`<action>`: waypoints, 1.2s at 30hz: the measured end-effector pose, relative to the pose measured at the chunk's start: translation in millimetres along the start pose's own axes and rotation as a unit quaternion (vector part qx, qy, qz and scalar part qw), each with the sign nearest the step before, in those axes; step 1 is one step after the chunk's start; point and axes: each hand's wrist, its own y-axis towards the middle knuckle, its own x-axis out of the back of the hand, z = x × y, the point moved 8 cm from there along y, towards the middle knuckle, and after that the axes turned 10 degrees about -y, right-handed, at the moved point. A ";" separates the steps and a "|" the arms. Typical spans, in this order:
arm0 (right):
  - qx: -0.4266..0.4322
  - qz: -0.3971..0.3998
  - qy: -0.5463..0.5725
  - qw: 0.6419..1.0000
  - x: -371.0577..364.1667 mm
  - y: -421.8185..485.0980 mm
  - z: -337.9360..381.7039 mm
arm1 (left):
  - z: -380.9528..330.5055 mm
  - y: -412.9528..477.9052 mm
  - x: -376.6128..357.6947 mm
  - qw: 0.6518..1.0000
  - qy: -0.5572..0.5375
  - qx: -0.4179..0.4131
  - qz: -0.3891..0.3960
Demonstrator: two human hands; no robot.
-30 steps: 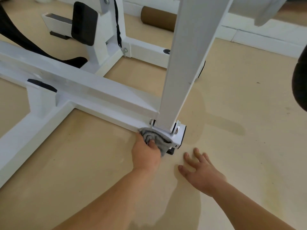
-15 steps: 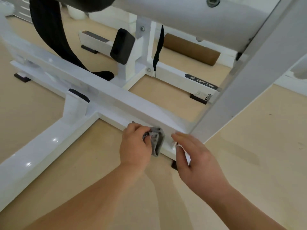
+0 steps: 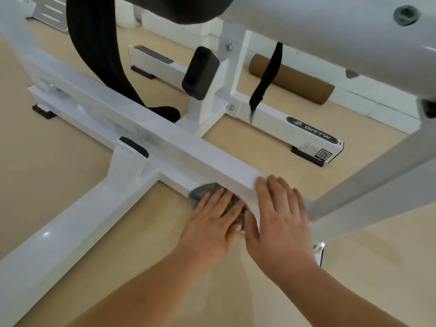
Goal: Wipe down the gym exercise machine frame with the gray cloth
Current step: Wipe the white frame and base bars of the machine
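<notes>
The white machine frame (image 3: 203, 149) runs low across the floor, with a slanted upright post (image 3: 368, 192) rising at the right. The gray cloth (image 3: 200, 191) lies bunched against the side of the low beam. My left hand (image 3: 212, 220) presses flat on the cloth with straight fingers, covering most of it. My right hand (image 3: 280, 218) rests beside it, its straight fingers reaching onto the top of the beam near the joint with the post.
A black rubber bumper (image 3: 200, 72) and a hanging black strap (image 3: 266, 81) sit behind the beam. A wide black belt (image 3: 99, 57) drapes at the upper left. A brown foam roller (image 3: 292, 79) lies by the wall. Beige floor (image 3: 70, 180) surrounds the frame.
My left hand has flattened onto the cloth it was gripping and shifted slightly left along the beam. My right hand has left the floor and come to rest on the beam.
</notes>
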 end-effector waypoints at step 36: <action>0.005 -0.162 -0.032 0.986 -5.4 34.9 48.4 | 57.3 -5.9 20.4 0.983 -0.100 0.054 -0.147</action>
